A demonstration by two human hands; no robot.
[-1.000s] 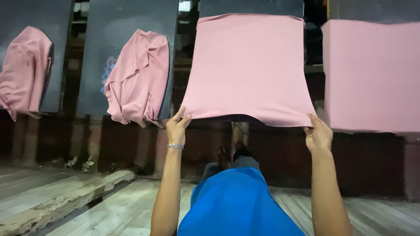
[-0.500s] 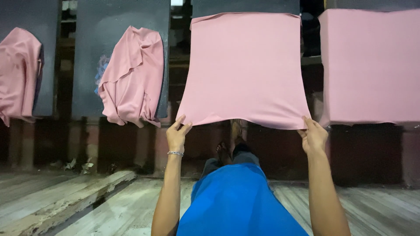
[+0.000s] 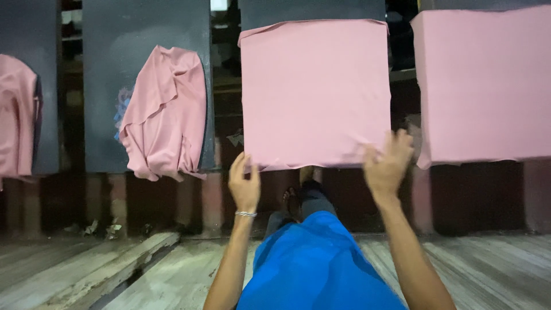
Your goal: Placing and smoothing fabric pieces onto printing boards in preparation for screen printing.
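A pink cloth [image 3: 314,92] lies flat and smooth over an upright dark board [image 3: 310,10] straight ahead. My left hand [image 3: 244,185], a thin bracelet on its wrist, pinches the cloth's lower left corner. At the lower right corner is my right hand [image 3: 389,163], blurred, with its fingers spread over the hem and nothing gripped in them. My blue garment [image 3: 315,270] fills the bottom centre between my forearms.
More dark boards stand in a row: one to the left with a crumpled pink cloth [image 3: 163,117], one at far left with another bunched cloth [image 3: 17,117], one at right with a flat pink cloth [image 3: 488,86]. Wooden floor planks [image 3: 132,270] run below, and a sandalled foot [image 3: 291,198] shows.
The cloth's bottom hem has been pulled down straighter. My right hand let go of the corner and opened its fingers, rising slightly. My left hand stays on the left corner.
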